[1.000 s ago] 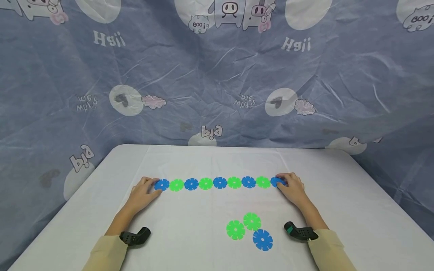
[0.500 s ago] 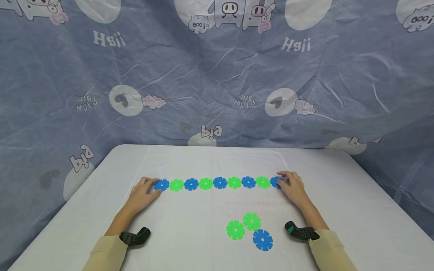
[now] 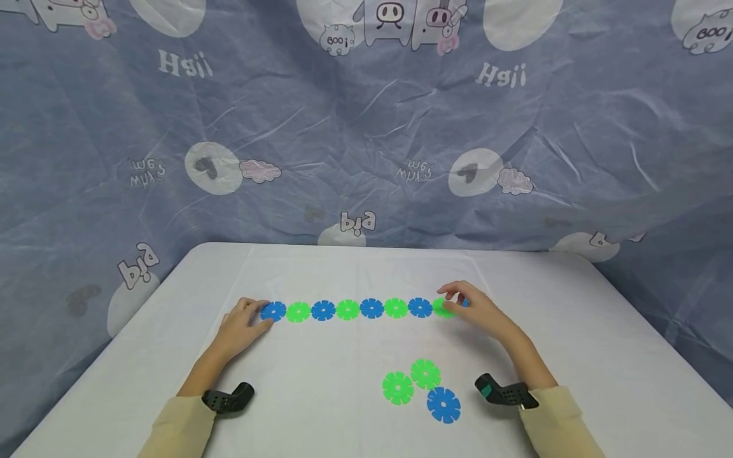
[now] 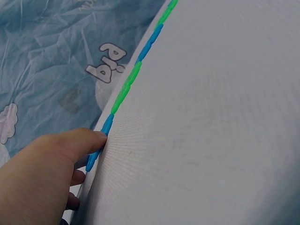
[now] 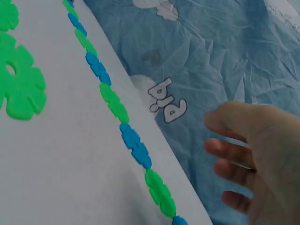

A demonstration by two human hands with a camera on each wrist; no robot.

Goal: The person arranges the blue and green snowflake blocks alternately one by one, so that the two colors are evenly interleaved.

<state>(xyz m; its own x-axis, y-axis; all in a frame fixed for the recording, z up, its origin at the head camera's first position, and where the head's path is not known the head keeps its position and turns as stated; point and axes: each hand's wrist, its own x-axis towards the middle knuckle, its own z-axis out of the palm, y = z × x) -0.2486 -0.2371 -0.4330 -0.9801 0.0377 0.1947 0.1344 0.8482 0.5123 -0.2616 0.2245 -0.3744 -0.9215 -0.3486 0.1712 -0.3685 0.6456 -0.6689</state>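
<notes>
A row of notched plastic discs, blue and green in turn, runs across the table. At its left end my left hand holds the blue disc between thumb and fingers; in the left wrist view the thumb lies against that disc's edge. My right hand hovers over the row's right end with loosely bent fingers and nothing in them. It partly covers the last green disc and most of the end blue disc. In the right wrist view the hand is apart from the row.
Nearer the front lie three loose discs: a green one, another green one and a blue one. The white table ends at a patterned blue-grey cloth behind. Each wrist wears a black device.
My right hand has let go of the end blue disc, lifted and moved left over the last green one. The left hand and the row have stayed put.
</notes>
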